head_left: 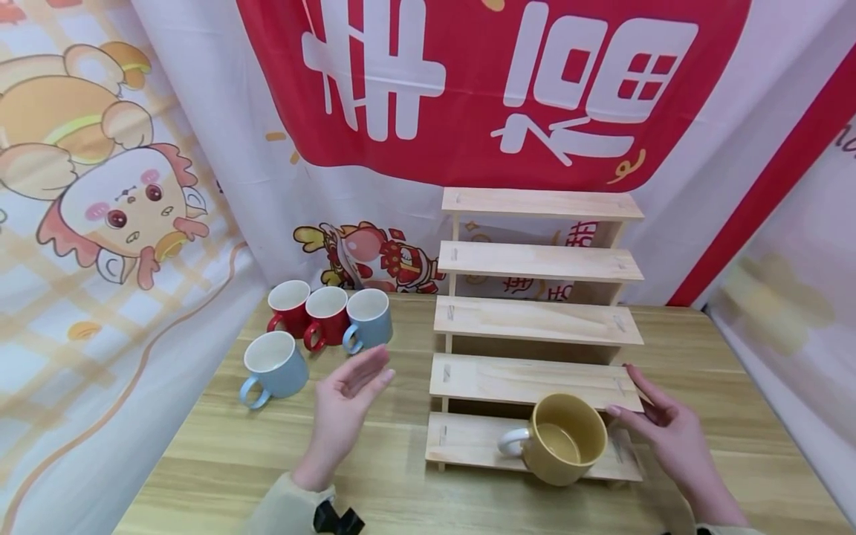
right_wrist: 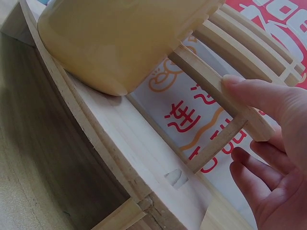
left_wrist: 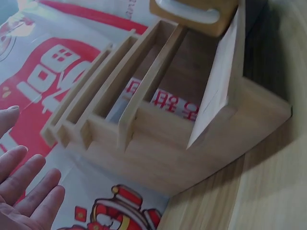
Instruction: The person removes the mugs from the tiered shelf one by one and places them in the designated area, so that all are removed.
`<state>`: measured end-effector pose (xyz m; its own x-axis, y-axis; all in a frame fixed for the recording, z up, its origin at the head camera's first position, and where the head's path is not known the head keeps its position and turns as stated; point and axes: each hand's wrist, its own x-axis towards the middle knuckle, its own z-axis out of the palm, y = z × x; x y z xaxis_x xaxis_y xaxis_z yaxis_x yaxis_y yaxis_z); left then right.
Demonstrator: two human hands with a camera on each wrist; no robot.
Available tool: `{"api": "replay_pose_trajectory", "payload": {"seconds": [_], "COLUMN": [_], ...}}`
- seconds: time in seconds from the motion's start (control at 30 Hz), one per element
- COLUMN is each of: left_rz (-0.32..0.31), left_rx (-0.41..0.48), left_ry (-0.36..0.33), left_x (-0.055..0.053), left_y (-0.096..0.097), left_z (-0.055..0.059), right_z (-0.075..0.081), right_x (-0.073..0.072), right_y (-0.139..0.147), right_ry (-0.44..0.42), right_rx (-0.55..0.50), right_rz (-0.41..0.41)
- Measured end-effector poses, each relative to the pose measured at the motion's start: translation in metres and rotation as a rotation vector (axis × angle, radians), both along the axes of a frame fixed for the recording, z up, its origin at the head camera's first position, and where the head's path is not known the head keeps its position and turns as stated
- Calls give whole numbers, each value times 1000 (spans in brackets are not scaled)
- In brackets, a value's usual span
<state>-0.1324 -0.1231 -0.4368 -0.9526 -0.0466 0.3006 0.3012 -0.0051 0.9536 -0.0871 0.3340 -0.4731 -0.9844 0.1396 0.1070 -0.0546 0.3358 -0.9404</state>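
A wooden tiered shelf rack (head_left: 535, 321) stands on the table with several steps. On its lowest board sits a yellow mug (head_left: 564, 440) with a white handle pointing left; the mug also shows large in the right wrist view (right_wrist: 120, 43). My right hand (head_left: 675, 438) pinches the right end of the second board from the bottom, thumb (right_wrist: 249, 91) on the board and fingers around its end. My left hand (head_left: 348, 412) is held in the air left of the rack, fingers extended, holding nothing. In the left wrist view its fingers (left_wrist: 33, 187) are spread beside the rack.
Left of the rack stand two red mugs (head_left: 290, 306) and two light blue mugs (head_left: 276, 365), all upright with white insides. A printed cloth (head_left: 374, 178) hangs behind the wooden table (head_left: 221, 461), and more cloth hangs at both sides.
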Motion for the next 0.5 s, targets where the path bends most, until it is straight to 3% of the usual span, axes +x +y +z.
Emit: {"api": "replay_pose_trajectory", "payload": {"seconds": [0.5], "left_rz": [-262], "left_rx": [-67], "left_ry": [-27], "left_x": [15], "left_y": [47], "left_z": [-2], "right_z": [0], "right_x": [3], "right_y": [-2], "right_ry": [7], "right_rx": [9], "right_rz": [6]}}
